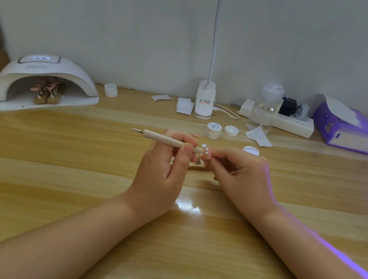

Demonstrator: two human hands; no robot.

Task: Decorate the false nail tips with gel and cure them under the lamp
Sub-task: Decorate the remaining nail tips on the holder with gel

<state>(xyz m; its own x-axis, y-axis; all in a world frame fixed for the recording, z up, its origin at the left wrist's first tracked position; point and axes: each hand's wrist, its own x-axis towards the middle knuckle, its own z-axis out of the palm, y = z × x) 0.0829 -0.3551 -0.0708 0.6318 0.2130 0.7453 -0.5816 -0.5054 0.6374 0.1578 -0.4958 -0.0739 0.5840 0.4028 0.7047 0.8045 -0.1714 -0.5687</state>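
Hands mid-desk: left hand grips pen tool, its tip touching pink nail tip pinched by right hand. Curing lamp near desk's back-left corner, more tips inside.

Left hand holds dotting pen, apparently touching nail tip.
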